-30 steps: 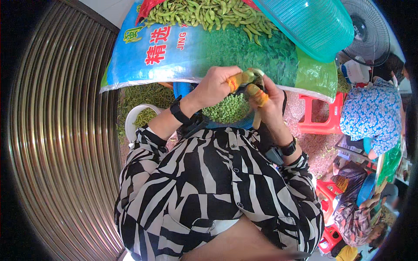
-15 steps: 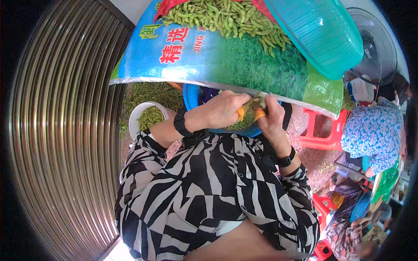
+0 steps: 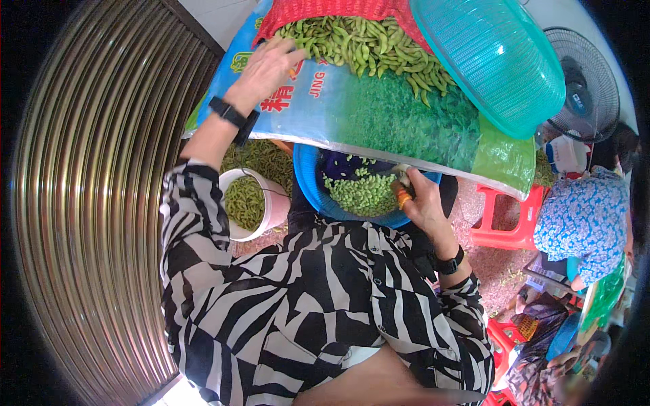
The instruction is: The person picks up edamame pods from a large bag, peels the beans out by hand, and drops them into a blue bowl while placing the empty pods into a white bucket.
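My left hand (image 3: 269, 73), its fingers apart and a band of orange on one, lies on the left edge of a heap of green soybean pods (image 3: 376, 44). The heap rests on a blue and green plastic sack (image 3: 399, 115). Over the right side of a blue basin (image 3: 305, 183), my right hand (image 3: 425, 199) is closed around what looks like pale bean pods (image 3: 403, 173), partly hidden by the fingers. Orange wraps show on those fingers too. Shelled green beans (image 3: 365, 194) lie in the basin below.
A white bucket (image 3: 279, 211) with pods stands left of the basin, and more pods cover the floor behind it. A teal basket (image 3: 487, 61) and a fan (image 3: 582, 88) are at the far right. A red stool (image 3: 508, 233) stands near another person (image 3: 582, 216). A ribbed metal shutter (image 3: 101, 203) bounds the left.
My hands were together over the basin on pods. The left has moved up and left to the heap; the right has dropped slightly lower over the basin, still holding something pale.
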`<state>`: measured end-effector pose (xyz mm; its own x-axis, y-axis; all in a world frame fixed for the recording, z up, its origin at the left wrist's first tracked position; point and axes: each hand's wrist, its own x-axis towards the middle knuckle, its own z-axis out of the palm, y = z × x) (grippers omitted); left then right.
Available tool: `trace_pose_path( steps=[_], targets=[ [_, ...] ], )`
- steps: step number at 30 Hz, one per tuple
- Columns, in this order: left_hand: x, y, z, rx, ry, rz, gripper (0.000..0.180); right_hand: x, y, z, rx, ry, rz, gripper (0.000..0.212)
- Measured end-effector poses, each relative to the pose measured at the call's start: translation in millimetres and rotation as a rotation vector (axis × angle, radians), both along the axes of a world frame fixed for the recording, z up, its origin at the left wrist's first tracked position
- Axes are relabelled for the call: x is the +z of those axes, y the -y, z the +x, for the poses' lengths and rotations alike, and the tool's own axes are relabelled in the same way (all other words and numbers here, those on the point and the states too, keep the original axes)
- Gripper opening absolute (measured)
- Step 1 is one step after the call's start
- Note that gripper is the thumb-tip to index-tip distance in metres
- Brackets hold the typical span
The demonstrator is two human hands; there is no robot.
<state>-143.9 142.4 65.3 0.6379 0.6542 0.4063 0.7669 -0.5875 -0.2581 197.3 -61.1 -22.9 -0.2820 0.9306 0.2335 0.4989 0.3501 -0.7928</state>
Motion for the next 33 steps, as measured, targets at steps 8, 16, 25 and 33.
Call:
trace_pose_path(
  steps=[8, 16, 25, 33],
  targets=[
    [-9, -56, 8, -0.196, -0.142, 0.002, 0.033, -3, 3, 2, 0.021, -0.183, -0.031, 0.040],
    [-8, -37, 8, -0.156, -0.089, 0.016, 0.024, 1, -1, -5, 0.057, -0.240, -0.110, 0.045],
    [-3, 96, 117, -0.456, 1.075, -1.158, 0.014, 24, -8, -18, 0.108, -0.969, -0.489, 0.045],
    [-40, 118, 141, -0.350, 1.158, -1.415, 0.008, 35, 1, -18, 0.140, -1.273, -0.606, 0.046]
  ],
)
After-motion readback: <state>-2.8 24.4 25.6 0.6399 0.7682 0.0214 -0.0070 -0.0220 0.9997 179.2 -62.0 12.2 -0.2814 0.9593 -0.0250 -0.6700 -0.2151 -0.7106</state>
